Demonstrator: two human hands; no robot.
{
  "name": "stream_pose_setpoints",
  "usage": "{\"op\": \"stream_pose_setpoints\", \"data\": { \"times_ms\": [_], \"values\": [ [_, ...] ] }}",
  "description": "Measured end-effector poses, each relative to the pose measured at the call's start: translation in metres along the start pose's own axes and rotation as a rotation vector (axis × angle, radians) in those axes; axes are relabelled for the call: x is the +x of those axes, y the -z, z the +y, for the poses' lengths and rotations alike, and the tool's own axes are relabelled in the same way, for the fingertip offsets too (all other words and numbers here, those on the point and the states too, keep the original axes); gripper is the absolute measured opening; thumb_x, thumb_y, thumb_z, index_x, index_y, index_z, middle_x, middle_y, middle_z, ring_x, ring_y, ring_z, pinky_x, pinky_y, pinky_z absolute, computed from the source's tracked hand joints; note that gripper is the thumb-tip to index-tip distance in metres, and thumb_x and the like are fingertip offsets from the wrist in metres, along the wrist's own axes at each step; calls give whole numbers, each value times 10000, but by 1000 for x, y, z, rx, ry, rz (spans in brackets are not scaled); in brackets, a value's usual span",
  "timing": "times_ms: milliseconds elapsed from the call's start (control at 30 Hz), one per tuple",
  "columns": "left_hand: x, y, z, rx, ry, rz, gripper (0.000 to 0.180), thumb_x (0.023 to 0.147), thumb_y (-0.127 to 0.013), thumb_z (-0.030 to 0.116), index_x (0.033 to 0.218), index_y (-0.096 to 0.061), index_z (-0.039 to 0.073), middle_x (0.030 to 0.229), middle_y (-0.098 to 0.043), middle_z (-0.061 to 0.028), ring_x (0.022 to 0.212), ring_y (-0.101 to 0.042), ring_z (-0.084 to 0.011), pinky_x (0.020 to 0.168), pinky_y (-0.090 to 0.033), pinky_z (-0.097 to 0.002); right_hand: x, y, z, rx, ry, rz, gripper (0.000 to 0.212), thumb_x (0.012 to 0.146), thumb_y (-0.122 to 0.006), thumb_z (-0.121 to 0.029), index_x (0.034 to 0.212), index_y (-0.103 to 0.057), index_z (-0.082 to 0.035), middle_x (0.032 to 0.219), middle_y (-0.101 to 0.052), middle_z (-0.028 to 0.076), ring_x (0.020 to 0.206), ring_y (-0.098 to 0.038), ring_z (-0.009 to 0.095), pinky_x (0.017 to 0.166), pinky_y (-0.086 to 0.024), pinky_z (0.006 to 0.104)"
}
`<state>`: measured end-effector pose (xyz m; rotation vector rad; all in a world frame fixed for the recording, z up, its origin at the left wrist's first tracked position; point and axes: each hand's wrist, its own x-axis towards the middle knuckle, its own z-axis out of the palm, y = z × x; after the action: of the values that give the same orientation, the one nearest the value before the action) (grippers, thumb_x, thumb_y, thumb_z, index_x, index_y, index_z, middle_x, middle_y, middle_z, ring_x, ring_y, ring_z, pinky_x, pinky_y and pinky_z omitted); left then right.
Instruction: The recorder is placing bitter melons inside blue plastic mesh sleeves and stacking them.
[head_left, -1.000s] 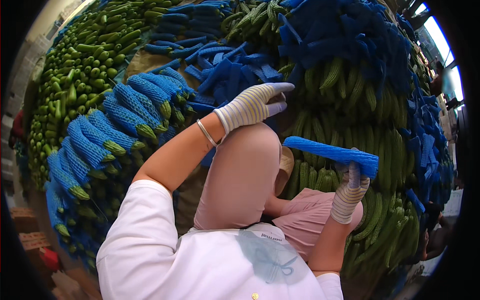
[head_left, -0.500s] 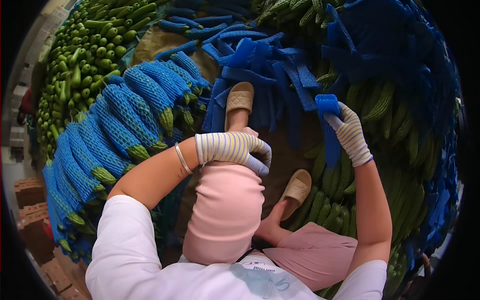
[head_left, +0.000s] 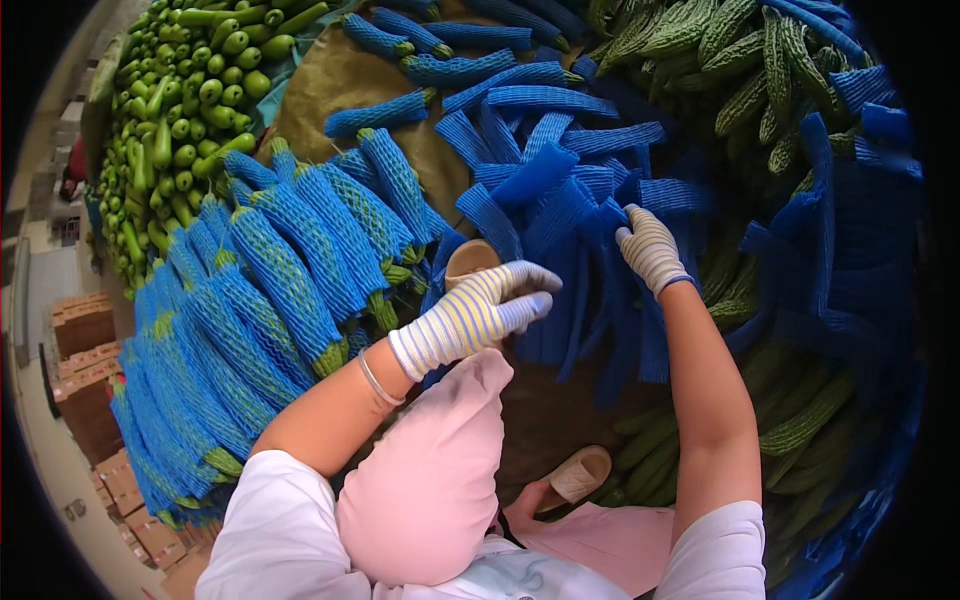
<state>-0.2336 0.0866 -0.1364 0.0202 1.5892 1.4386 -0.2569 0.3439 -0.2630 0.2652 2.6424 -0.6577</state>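
My left hand (head_left: 478, 312), in a striped knit glove, is held over my knee with thumb and fingers apart and nothing in it. My right hand (head_left: 652, 248), gloved the same way, is at the right side of a pile of blue foam net sleeves (head_left: 545, 180). Its fingers are closed on one blue foam net sleeve (head_left: 605, 222), whose lower part merges with the others hanging there. To the left lie rows of bitter melons (head_left: 285, 275) covered in blue net sleeves, their green ends sticking out.
Bare bitter melons (head_left: 745, 50) are heaped at the far right, with more (head_left: 810, 410) at the near right. Smooth green gourds (head_left: 195, 110) fill the far left. Cardboard boxes (head_left: 85, 380) stand on the floor at left. My sandalled foot (head_left: 578, 475) rests beside the melons.
My right hand has moved left with the sleeve, from above the melons to the sleeve pile. My left hand has risen off my knee and its fingers have spread. The view has shifted.
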Motion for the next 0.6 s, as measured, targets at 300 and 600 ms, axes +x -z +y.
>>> {"op": "stream_pose_setpoints", "data": {
  "times_ms": [300,600],
  "values": [
    [190,251,4,1130,155,934,564,778,-625,245,1299,-449,122,1322,-437,-163,1206,-440,-338,1014,-377,-418,54,-40,-3,-249,-207,-365,407,839,-530,-247,1210,-544,-78,1236,-554,170,1121,-549,328,946,-449,407],
    [206,343,-15,1615,243,418,707,680,-728,242,1302,-414,123,1139,-576,-130,1086,-552,-286,990,-382,-431,111,-74,13,-204,-392,-582,472,882,-456,-315,1262,-525,-43,1340,-472,185,1244,-451,324,1042,-352,402]
  ]
}}
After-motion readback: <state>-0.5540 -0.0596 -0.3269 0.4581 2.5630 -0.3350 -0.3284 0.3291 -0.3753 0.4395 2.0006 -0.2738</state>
